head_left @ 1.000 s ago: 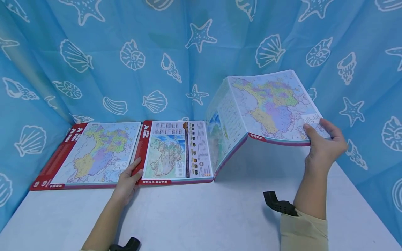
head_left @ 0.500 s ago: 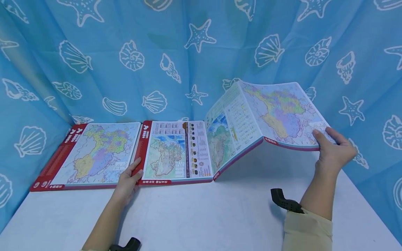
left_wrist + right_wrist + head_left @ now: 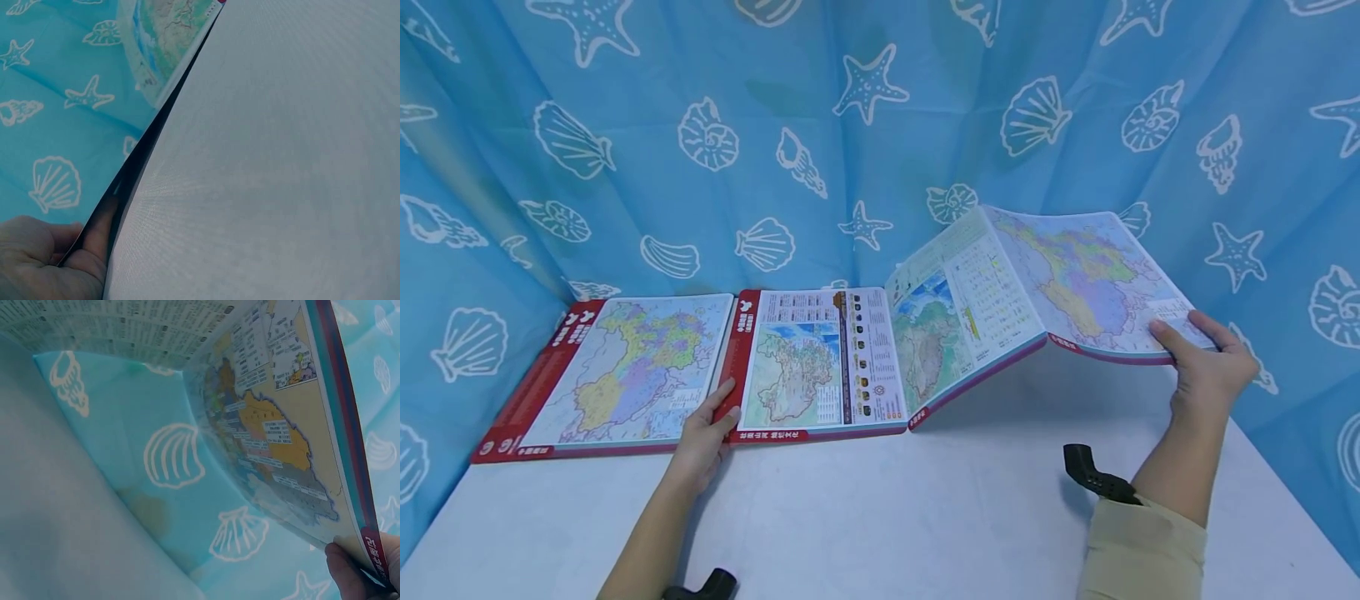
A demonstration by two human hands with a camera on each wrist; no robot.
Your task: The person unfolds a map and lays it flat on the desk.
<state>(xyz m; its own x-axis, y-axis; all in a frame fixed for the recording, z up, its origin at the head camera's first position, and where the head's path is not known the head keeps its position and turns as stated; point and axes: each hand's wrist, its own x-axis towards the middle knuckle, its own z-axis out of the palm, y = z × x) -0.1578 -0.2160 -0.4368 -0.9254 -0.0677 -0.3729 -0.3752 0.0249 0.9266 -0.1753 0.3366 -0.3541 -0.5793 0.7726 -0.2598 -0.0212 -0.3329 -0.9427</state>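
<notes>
Head view: R hand (image 3: 1216, 367) pinches raised end of fold-out map (image 3: 977, 312), which runs left to L hand (image 3: 702, 442), gripping its red edge.

right sleeve (image 3: 1146, 550) was beige | right wrist piece (image 3: 1097, 478) was black, bent, with small holes | left wrist piece (image 3: 709, 586) was black, bent | left hand (image 3: 702, 442), right hand (image 3: 1213, 368) were bare

And here's my folding map (image 3: 962, 325), red band at its left end: one panel flat on the table (image 3: 925, 517), the next climbing to a ridge, the last aloft in my right fingers (image 3: 1213, 329)! Left, a red-banded map (image 3: 636, 367) lies flat.
</notes>
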